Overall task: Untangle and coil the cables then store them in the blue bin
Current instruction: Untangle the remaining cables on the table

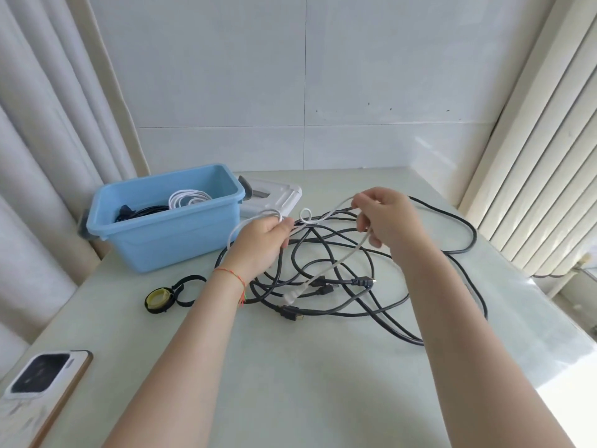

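You are gripping the white cable [336, 265] with your left hand [261, 240] and right hand [386, 218] above the black tangle [326, 273]; lift its plug clear before coiling toward the blue bin [168, 234] beyond your left hand.

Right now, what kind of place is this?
Probably a home room, not a workshop: pale curtains, a ribbed radiator beside a tiled wall, and a glossy table holding cables.
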### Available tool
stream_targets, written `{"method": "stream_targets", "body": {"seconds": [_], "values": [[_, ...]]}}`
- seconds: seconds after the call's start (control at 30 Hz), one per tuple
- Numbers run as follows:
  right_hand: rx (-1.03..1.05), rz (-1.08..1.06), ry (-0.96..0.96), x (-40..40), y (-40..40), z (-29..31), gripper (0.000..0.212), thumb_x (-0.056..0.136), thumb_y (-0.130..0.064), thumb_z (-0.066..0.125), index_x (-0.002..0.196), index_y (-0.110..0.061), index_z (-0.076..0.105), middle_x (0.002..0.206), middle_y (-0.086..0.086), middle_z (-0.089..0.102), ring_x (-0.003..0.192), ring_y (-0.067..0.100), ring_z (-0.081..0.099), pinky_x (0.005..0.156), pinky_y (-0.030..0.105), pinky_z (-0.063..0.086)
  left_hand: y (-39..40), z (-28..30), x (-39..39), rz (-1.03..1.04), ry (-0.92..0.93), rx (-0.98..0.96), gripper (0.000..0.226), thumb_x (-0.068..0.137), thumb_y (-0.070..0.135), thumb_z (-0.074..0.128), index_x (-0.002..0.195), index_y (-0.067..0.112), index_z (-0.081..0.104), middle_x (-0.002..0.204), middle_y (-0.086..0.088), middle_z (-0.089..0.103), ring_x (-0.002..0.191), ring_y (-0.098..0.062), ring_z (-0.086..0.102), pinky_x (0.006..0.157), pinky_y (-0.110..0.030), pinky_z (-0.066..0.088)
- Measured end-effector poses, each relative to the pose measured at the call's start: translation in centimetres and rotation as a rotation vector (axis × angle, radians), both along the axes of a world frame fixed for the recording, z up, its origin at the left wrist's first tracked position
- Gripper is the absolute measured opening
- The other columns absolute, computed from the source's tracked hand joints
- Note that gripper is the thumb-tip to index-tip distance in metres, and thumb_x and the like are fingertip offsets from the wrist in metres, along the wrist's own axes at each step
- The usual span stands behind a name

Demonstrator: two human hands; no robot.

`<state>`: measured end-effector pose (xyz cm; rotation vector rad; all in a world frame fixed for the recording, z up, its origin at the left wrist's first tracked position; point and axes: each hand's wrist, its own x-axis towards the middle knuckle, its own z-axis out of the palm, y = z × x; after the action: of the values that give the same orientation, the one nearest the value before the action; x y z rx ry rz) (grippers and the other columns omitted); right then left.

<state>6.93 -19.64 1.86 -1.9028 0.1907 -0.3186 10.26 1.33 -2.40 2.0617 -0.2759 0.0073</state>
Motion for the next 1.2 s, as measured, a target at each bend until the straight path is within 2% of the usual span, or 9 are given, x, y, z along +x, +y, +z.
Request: {"method": "stream_targets", "body": {"seconds": [0.17, 0.27, 0.37, 0.5, 0.67, 0.77, 0.9, 1.07, 1.2], "values": [[0.587, -0.146, 0.069, -0.1, -3.0, 0.1, 0.017, 0.099, -0.012, 0.051, 0.086, -0.007, 0.06, 0.06, 0.003, 0.048, 0.031, 0.008, 0.035, 0.036, 0.018, 0.035, 0.3, 0.3, -0.7, -0.081, 0.12, 0.002, 0.044, 0.095, 0.05, 0.056, 0.07, 0.017, 0.041, 0.044, 0.014, 0.031, 0.041, -0.01, 0.029, 0.052, -0.026, 0.036], [0.995, -0.065, 0.001, 0.3, -3.2, 0.3, 0.011, 0.1, -0.001, 0.046, 0.103, 0.0, 0.057, 0.086, 0.012, 0.06, 0.067, 0.019, 0.069, 0.067, 0.029, 0.06, 0.0, 0.1, -0.8, -0.097, 0.076, 0.127, 0.045, 0.09, 0.057, 0.059, 0.077, 0.019, 0.04, 0.043, 0.014, 0.031, 0.039, -0.011, 0.032, 0.058, -0.029, 0.038], [0.589, -0.202, -0.148, 0.3, -2.7, 0.5, 0.044, 0.095, 0.0, 0.046, 0.138, -0.01, 0.048, 0.132, 0.003, 0.053, 0.119, 0.016, 0.056, 0.1, 0.029, 0.046, 0.0, 0.1, -0.8, -0.083, 0.106, 0.148, 0.045, 0.095, 0.054, 0.053, 0.073, 0.017, 0.039, 0.041, 0.014, 0.031, 0.037, -0.008, 0.032, 0.056, -0.028, 0.041], [-0.169, -0.25, -0.314, -0.5, -1.4, 0.4, 0.055, 0.092, -0.006, 0.042, 0.145, -0.021, 0.043, 0.159, -0.012, 0.021, 0.123, 0.003, 0.041, 0.087, 0.008, 0.034, -0.3, 0.6, -1.2, -0.119, 0.185, 0.04, 0.046, 0.101, 0.049, 0.044, 0.065, 0.02, 0.037, 0.046, 0.012, 0.026, 0.04, -0.009, 0.025, 0.05, -0.026, 0.033], [-0.665, -0.207, -0.114, 0.7, -1.8, -1.5, 0.029, 0.091, -0.009, 0.045, 0.106, -0.014, 0.069, 0.124, 0.003, 0.061, 0.112, 0.025, 0.052, 0.091, 0.033, 0.041, -0.2, 1.2, -1.7, -0.256, 0.28, -0.081, 0.051, 0.104, 0.047, 0.036, 0.06, 0.022, 0.026, 0.049, 0.005, 0.02, 0.042, -0.015, 0.015, 0.051, -0.028, 0.034], [-0.558, -0.108, 0.01, 0.6, -1.9, -1.4, 0.032, 0.089, -0.009, 0.044, 0.099, -0.019, 0.073, 0.102, -0.001, 0.07, 0.095, 0.02, 0.059, 0.074, 0.027, 0.041, 0.0, 1.3, -1.6, -0.297, 0.32, -0.138, 0.053, 0.103, 0.048, 0.033, 0.059, 0.02, 0.026, 0.049, 0.001, 0.019, 0.041, -0.017, 0.014, 0.052, -0.028, 0.039], [-0.417, 0.189, -0.032, -0.5, 0.5, -0.2, 0.039, 0.087, -0.004, 0.044, 0.101, -0.025, 0.073, 0.1, -0.015, 0.069, 0.089, -0.004, 0.059, 0.073, 0.005, 0.041, -0.3, 1.3, -1.7, -0.321, 0.371, -0.236, 0.053, 0.103, 0.048, 0.032, 0.059, 0.02, 0.024, 0.049, 0.0, 0.016, 0.041, -0.017, 0.012, 0.053, -0.028, 0.039], [-0.206, 0.436, 0.035, -1.0, 1.7, -0.2, 0.024, 0.095, -0.019, 0.051, 0.094, -0.008, 0.073, 0.083, 0.009, 0.073, 0.076, 0.015, 0.068, 0.081, 0.03, 0.053, -0.1, 1.5, -1.6, -0.297, 0.465, -0.537, 0.055, 0.102, 0.049, 0.038, 0.056, 0.02, 0.026, 0.046, 0.003, 0.014, 0.033, -0.012, 0.013, 0.048, -0.026, 0.035], [-0.116, 0.446, 0.017, -1.2, 1.4, 0.0, 0.034, 0.099, -0.033, 0.056, 0.09, -0.004, 0.07, 0.061, 0.005, 0.055, 0.051, 0.012, 0.051, 0.056, 0.017, 0.044, 0.5, 1.4, -0.9, -0.364, 0.616, -0.901, 0.053, 0.097, 0.049, 0.043, 0.054, 0.022, 0.026, 0.04, 0.007, 0.016, 0.028, -0.006, 0.016, 0.037, -0.021, 0.029]]}}
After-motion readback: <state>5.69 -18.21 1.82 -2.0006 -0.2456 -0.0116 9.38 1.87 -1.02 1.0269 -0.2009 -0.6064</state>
